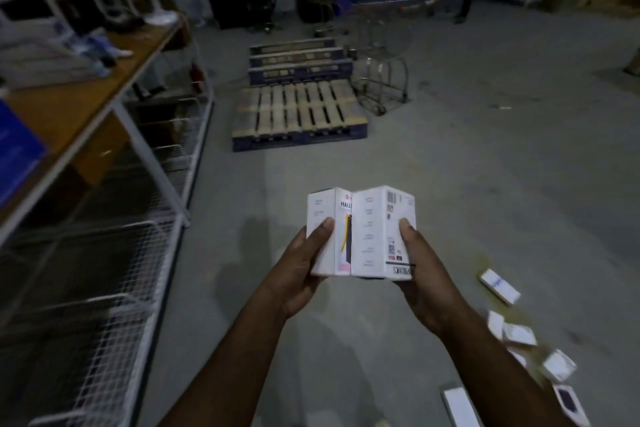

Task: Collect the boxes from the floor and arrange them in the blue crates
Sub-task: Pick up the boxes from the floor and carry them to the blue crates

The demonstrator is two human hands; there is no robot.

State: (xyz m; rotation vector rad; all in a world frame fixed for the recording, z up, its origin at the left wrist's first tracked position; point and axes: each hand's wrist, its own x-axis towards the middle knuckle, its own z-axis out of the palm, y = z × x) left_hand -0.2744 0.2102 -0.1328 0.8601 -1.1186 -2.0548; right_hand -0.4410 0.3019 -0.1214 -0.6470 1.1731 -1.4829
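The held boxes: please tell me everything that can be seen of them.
The held boxes are two white cartons, seemingly cardboard, side by side and touching, long sides upright. They bear small printed text, a barcode near the top right and a dark and yellow picture at the seam. The left hand grips the left one and the right hand the right one, above the grey floor.

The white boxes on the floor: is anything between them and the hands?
Yes. Both the left hand and right hand already hold two boxes, so the floor boxes cannot be grasped yet.
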